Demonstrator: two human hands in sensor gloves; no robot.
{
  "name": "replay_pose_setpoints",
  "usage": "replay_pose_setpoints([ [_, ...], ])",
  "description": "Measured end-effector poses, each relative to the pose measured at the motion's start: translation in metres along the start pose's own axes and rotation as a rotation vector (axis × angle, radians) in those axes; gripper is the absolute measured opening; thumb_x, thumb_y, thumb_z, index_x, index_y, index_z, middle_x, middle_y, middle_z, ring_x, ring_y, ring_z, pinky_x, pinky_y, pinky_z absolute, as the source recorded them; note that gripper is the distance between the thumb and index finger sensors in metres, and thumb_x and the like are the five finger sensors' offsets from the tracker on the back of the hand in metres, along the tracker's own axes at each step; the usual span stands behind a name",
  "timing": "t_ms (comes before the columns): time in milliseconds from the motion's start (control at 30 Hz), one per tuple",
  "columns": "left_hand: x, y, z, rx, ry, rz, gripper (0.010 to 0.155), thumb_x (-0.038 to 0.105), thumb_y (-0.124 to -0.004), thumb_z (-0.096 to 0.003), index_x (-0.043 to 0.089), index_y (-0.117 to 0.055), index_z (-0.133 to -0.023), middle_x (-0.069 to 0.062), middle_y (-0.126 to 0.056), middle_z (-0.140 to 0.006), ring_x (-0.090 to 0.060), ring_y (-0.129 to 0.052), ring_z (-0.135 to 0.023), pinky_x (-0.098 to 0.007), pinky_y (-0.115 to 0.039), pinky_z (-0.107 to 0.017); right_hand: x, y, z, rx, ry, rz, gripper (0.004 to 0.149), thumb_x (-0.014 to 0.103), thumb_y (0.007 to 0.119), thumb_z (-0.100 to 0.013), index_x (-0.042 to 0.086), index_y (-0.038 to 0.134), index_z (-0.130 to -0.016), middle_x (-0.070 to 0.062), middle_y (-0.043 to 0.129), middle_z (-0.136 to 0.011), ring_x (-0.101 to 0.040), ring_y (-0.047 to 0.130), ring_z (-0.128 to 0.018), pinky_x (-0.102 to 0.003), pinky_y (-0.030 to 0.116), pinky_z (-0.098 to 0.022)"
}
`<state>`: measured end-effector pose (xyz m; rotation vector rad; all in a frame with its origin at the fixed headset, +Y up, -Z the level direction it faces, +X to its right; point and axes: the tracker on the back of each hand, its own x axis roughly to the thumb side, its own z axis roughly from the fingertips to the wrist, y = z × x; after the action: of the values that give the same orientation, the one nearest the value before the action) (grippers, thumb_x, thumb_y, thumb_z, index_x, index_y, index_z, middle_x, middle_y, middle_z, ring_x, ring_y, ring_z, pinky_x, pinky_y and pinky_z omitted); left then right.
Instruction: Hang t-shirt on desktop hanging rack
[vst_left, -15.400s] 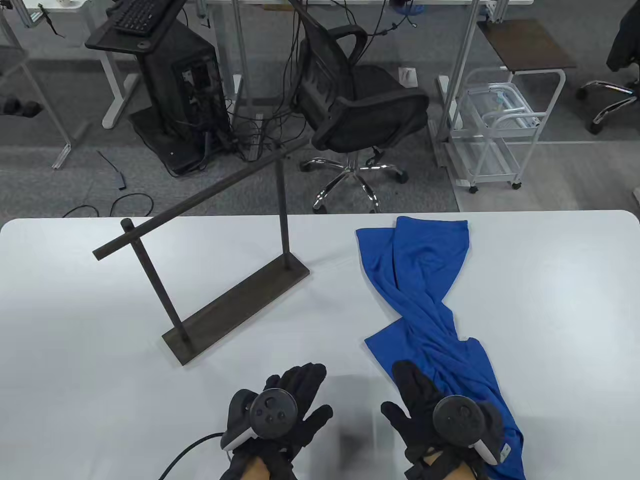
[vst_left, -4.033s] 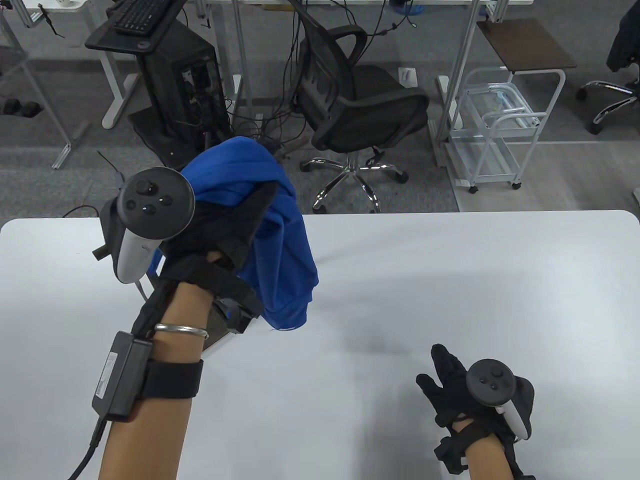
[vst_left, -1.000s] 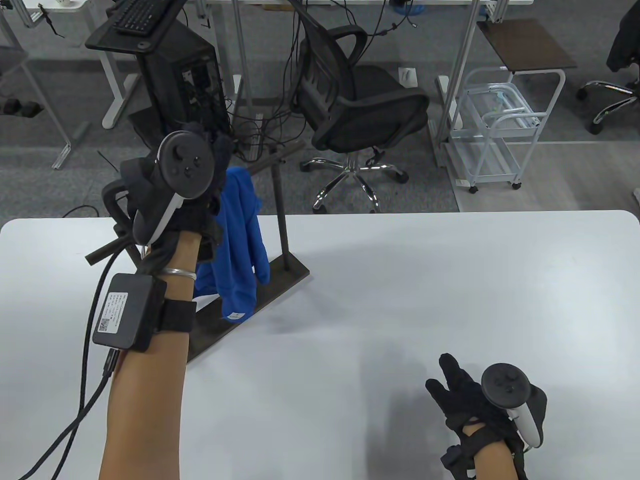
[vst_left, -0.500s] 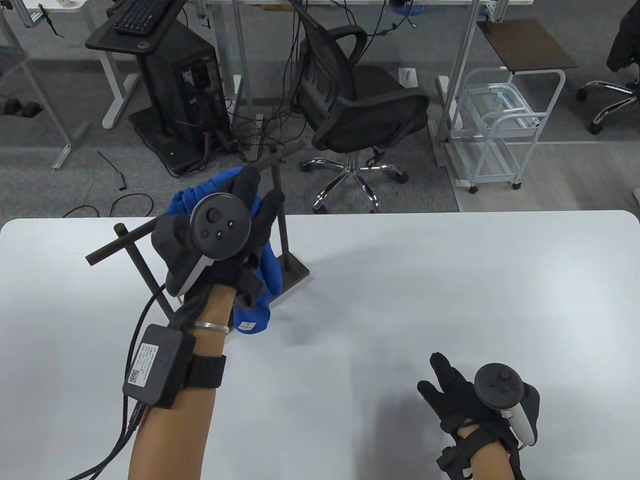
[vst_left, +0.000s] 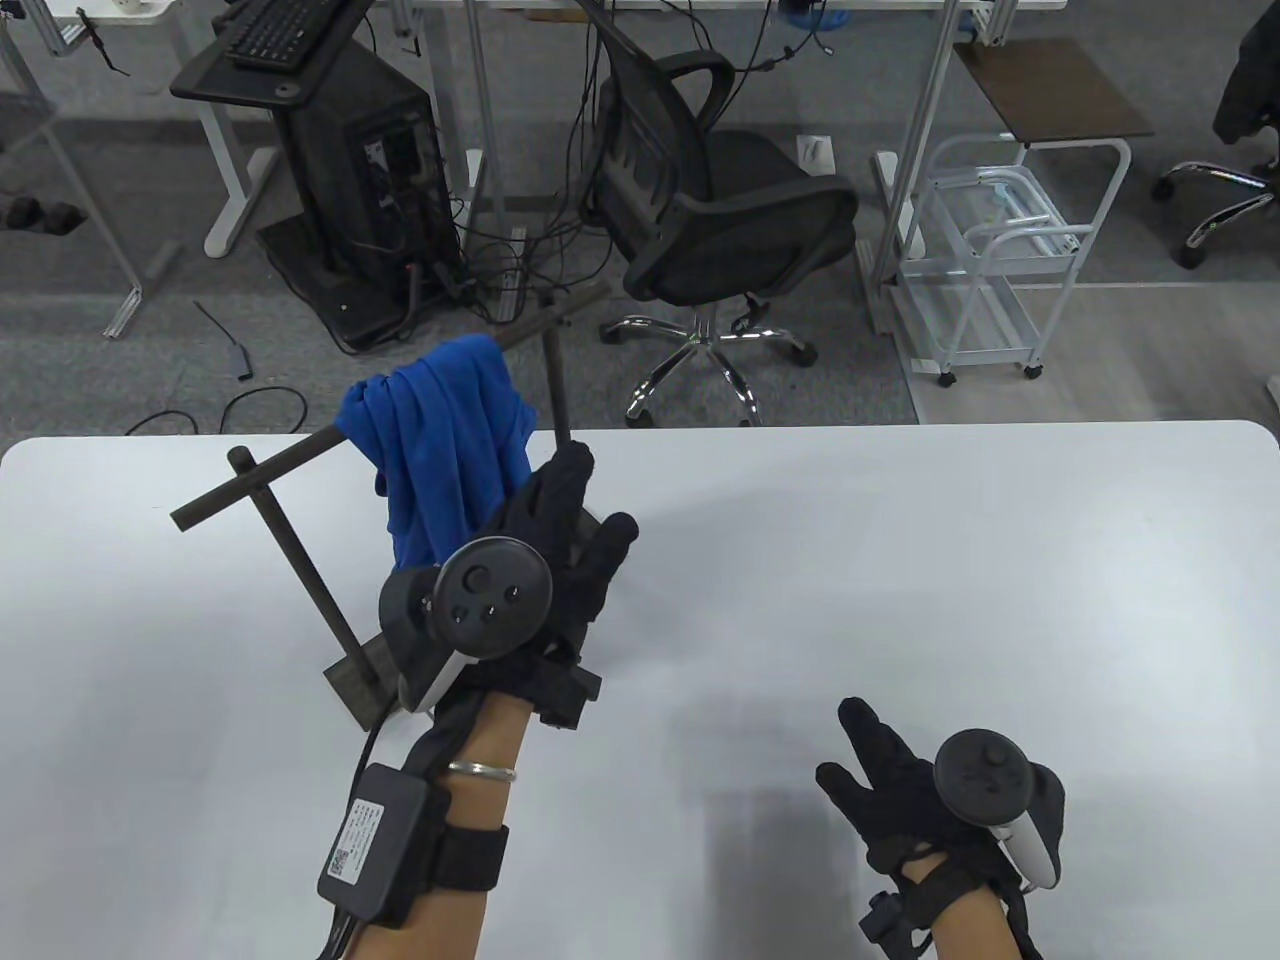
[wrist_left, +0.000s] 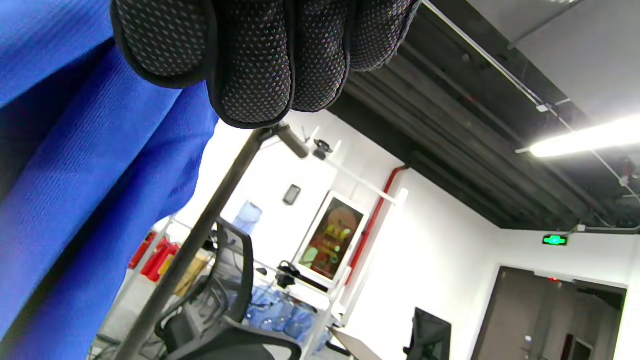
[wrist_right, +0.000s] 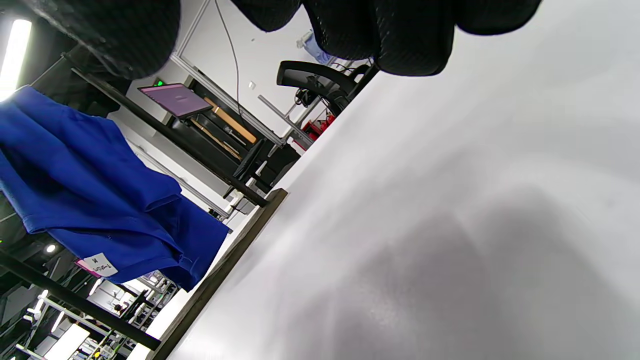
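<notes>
The t-shirt (vst_left: 440, 450) drapes over the rack (vst_left: 270, 465) bar near the surface (vst_left: 900, 560) far-left corner. Left hand (vst_left: 540, 570) wide, empty, beside it. Right hand (vst_left: 920, 800) wide, empty, near edge.

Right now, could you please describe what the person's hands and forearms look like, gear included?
Both hands, left hand and right hand, wear black mesh-textured gloves. A dark round tracker with a white handle is strapped to each hand's back. The forearms are bare. The left wrist carries a thin metal bangle, then a black box with a white QR label on a black strap, with a black cable.
</notes>
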<state>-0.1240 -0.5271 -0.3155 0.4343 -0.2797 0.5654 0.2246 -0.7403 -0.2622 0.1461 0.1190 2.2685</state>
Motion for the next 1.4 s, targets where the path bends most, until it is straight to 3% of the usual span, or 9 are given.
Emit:
replay_pose_setpoints([
  [300,-0.019,-0.049,0.047,-0.078,0.0,0.156,0.086,0.071,-0.048,-0.0444,0.016,-0.056,-0.111,-0.018,-0.074,-0.106,-0.042,-0.089,-0.084,-0.059,-0.072,-0.061,0.013,0.008,-0.002,0.012,-0.076,-0.002,0.075,0.05,0.075,-0.044,0.017,0.041,-0.102,-0.021,0.049,-0.101,-0.049,0.064,-0.082,-0.067,0.052,-0.06],
  [433,-0.038,-0.079,0.068,-0.144,0.032,0.306,0.086,0.071,-0.047,-0.0449,0.019,-0.047,-0.114,-0.018,-0.059,-0.115,-0.046,-0.071,-0.099,-0.066,-0.058,-0.068,0.018,0.009,-0.004,-0.007,-0.114,-0.014,0.075,0.05,0.075,-0.044,0.017,0.04,-0.101,-0.02,0.048,-0.102,-0.049,0.063,-0.082,-0.067,0.052,-0.06],
  [600,-0.05,-0.111,0.093,-0.177,0.045,0.375,0.086,0.07,-0.048,-0.045,0.018,-0.046,-0.114,-0.019,-0.056,-0.115,-0.048,-0.067,-0.101,-0.069,-0.053,-0.068,0.025,0.011,-0.002,-0.013,-0.154,-0.019,0.074,0.05,0.075,-0.044,0.018,0.041,-0.102,-0.021,0.048,-0.102,-0.049,0.063,-0.083,-0.067,0.052,-0.06],
  [867,-0.055,-0.143,0.116,-0.292,0.024,0.386,0.086,0.069,-0.049,-0.045,0.017,-0.046,-0.113,-0.019,-0.056,-0.115,-0.047,-0.067,-0.1,-0.069,-0.053,-0.067,0.033,0.021,-0.001,-0.007,-0.198,0.012,0.074,0.05,0.075,-0.044,0.018,0.042,-0.101,-0.02,0.049,-0.102,-0.048,0.064,-0.083,-0.067,0.052,-0.06],
  [1000,-0.061,-0.149,0.125,-0.413,0.033,0.489,0.085,0.067,-0.051,-0.0461,0.017,-0.043,-0.114,-0.02,-0.051,-0.116,-0.049,-0.064,-0.101,-0.07,-0.052,-0.067,0.033,0.034,-0.005,0.034,-0.201,0.062,0.073,0.049,0.075,-0.044,0.016,0.044,-0.101,-0.02,0.049,-0.101,-0.048,0.064,-0.082,-0.066,0.052,-0.059],
  [1233,-0.07,-0.165,0.133,-0.499,0.044,0.402,0.085,0.066,-0.053,-0.0461,0.015,-0.044,-0.113,-0.021,-0.053,-0.115,-0.049,-0.065,-0.1,-0.07,-0.053,-0.067,0.038,0.054,-0.01,0.112,-0.211,0.143,0.073,0.049,0.076,-0.043,0.015,0.047,-0.1,-0.02,0.049,-0.101,-0.048,0.064,-0.083,-0.066,0.052,-0.06],
  [1400,-0.068,-0.172,0.134,-0.562,-0.02,0.228,0.084,0.066,-0.052,-0.0459,0.016,-0.044,-0.113,-0.021,-0.054,-0.115,-0.048,-0.066,-0.1,-0.069,-0.054,-0.067,0.035,0.054,-0.013,0.118,-0.2,0.131,0.073,0.048,0.076,-0.043,0.015,0.046,-0.1,-0.019,0.049,-0.102,-0.048,0.063,-0.083,-0.067,0.052,-0.06],
])
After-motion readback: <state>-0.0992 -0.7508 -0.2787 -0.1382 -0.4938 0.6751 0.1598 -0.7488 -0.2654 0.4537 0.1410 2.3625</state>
